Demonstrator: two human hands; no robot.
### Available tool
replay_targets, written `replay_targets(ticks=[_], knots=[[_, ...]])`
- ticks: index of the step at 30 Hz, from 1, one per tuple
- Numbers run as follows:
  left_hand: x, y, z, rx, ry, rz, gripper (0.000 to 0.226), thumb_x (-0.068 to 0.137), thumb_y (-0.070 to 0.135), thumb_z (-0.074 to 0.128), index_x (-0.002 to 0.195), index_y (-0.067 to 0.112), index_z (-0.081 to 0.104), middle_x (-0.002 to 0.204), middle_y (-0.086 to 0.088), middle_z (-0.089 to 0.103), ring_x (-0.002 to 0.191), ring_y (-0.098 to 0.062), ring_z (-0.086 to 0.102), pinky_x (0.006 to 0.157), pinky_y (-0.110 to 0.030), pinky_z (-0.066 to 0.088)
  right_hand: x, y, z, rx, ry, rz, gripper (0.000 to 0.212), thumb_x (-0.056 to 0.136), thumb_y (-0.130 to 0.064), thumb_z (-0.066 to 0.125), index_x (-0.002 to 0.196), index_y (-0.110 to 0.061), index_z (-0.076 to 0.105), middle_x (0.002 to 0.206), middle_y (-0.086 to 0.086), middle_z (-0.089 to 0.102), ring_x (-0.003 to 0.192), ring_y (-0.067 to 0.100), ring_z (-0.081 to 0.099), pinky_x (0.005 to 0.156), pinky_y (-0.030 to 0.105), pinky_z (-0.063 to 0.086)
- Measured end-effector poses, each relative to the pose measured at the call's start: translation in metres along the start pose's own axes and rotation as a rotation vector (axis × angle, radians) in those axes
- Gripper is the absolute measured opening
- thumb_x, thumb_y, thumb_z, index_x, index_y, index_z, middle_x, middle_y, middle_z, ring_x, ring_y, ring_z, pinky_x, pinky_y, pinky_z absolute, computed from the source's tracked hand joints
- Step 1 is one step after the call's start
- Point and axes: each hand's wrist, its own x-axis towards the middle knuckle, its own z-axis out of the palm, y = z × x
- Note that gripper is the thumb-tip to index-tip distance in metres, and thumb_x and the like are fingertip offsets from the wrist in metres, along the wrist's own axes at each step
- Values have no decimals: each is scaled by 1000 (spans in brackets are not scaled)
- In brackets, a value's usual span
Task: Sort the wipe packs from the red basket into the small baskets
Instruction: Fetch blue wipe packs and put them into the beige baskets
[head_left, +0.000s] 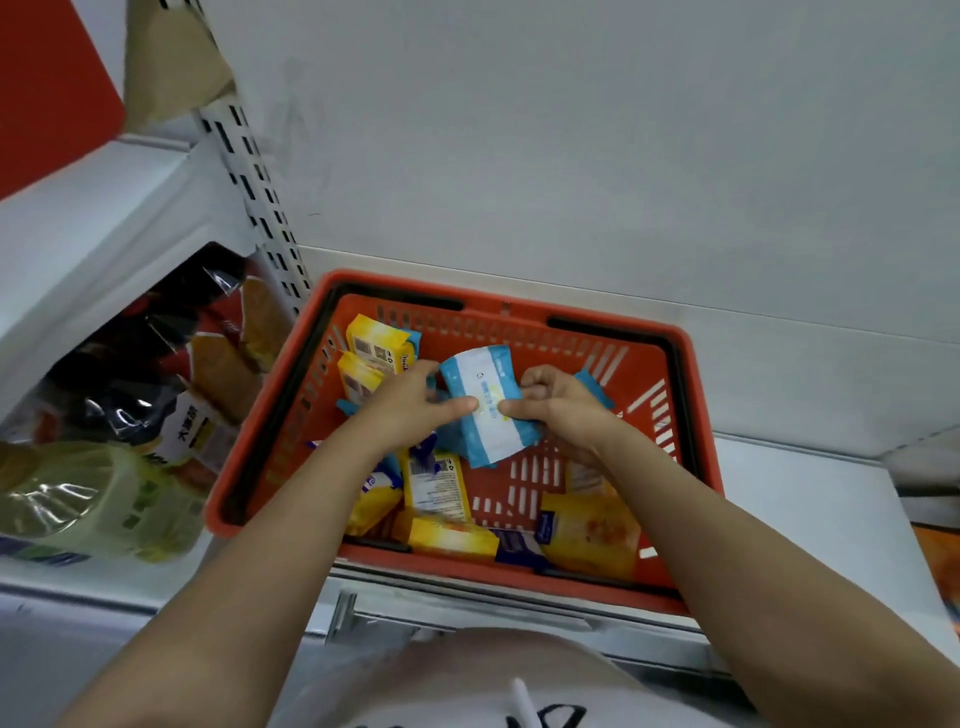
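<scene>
A red basket (691, 395) stands on a white shelf, with several yellow wipe packs (439, 483) and blue ones lying inside. Both my hands are over its middle and hold one blue-and-white wipe pack (488, 415) between them. My left hand (410, 405) pinches the pack's left side with thumb on its face. My right hand (556, 402) grips its right edge with curled fingers. More blue packs lie partly hidden under my hands. No small baskets are in view.
The white shelf (810, 509) runs right of the basket, with a white back wall behind. To the left, a slotted upright (260, 197) separates a bay with bagged goods (171, 384) and a green-capped bottle pack (98, 504).
</scene>
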Motion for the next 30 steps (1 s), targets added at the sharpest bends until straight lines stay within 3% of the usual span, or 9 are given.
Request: replay_targets(ticks=[3, 6, 9, 12, 16, 19, 23, 27, 30], knots=[[2, 1, 2, -279, 23, -21, 68, 80, 25, 81, 138, 19, 45, 104, -8, 68, 91, -21, 70, 79, -39, 60, -10, -6, 6, -50, -52, -24, 33, 82, -4, 77, 102, -10, 51, 96, 18, 69, 84, 28, 69, 69, 35, 56], [3, 0, -1, -294, 69, -4, 46, 81, 14, 79, 119, 18, 54, 89, -6, 71, 76, -23, 71, 72, -43, 61, -8, -4, 3, -69, 61, -52, 30, 83, -9, 78, 102, -11, 56, 101, 15, 71, 91, 24, 72, 76, 32, 60], [4, -3, -3, -326, 85, -45, 29, 87, 7, 73, 114, 3, 64, 99, -12, 73, 81, -26, 72, 76, -46, 61, 0, 1, -10, -655, 406, -232, 25, 84, -24, 77, 103, -18, 62, 103, 1, 68, 96, 16, 65, 84, 34, 56], [4, -4, -5, -341, 84, -52, 27, 87, 7, 72, 113, 1, 65, 102, -13, 73, 85, -28, 73, 77, -49, 61, -1, 12, -24, -1205, 482, -238, 41, 86, -35, 71, 123, -24, 56, 123, 1, 61, 119, 21, 54, 93, 41, 52], [4, -4, -5, -320, 73, -45, 29, 88, 7, 71, 115, 2, 64, 103, -12, 72, 87, -30, 72, 77, -50, 60, 1, 26, -28, -1495, 441, -68, 53, 85, -39, 72, 131, -23, 51, 133, 4, 52, 122, 25, 49, 94, 41, 51], [3, -3, -6, -315, 63, -42, 29, 88, 7, 71, 115, 2, 63, 103, -12, 72, 87, -30, 72, 78, -50, 60, 1, 26, -29, -1622, 477, 25, 44, 87, -32, 70, 128, -21, 57, 129, 5, 53, 119, 25, 49, 92, 39, 51], [2, -4, -6, -338, 64, -26, 25, 89, 8, 71, 112, 4, 63, 101, -12, 72, 86, -30, 72, 77, -50, 61, -5, 15, -31, -1447, 558, -3, 34, 82, -45, 74, 106, -21, 69, 116, 1, 57, 111, 21, 49, 88, 36, 51], [2, -3, -6, -475, 65, -33, 19, 91, 8, 67, 109, 8, 62, 98, -6, 70, 85, -24, 72, 73, -44, 62, -20, -14, -22, -508, 455, 77, 30, 78, -42, 80, 81, -16, 65, 89, 1, 71, 81, 14, 67, 62, 28, 54], [0, 0, -4, -544, 49, -30, 7, 95, 11, 64, 101, 15, 62, 101, -6, 72, 81, -18, 72, 61, -32, 60, -34, -23, 0, -164, 355, 21, 27, 80, -34, 81, 76, -17, 60, 86, 4, 74, 74, 15, 72, 61, 27, 56]])
